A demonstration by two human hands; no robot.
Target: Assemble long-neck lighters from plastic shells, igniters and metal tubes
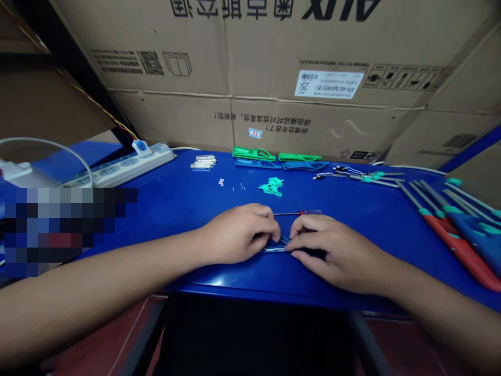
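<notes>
My left hand [254, 232] is curled closed, its fingertips on a slim part with thin white and blue lines, perhaps wires [275, 249], low over the blue table. Most of that part is hidden by my fingers, so its kind cannot be made out. From the other side my right hand [329, 249] pinches its right end between thumb and fingers. Just behind the hands lies a screwdriver [311, 212] with a clear and red handle, its thin shaft pointing left. Small teal plastic pieces [272, 186] sit in a heap farther back.
Green lighter shells [254, 153] and blue lighter shells [257, 164] lie at the back, beside silvery cylinders [203, 162]. Wired metal tubes [366, 178] are behind my right hand. Long-necked lighters, one red [457, 243], lie at right. A power strip [121, 166] stands left; a large cardboard box [266, 62] closes the back.
</notes>
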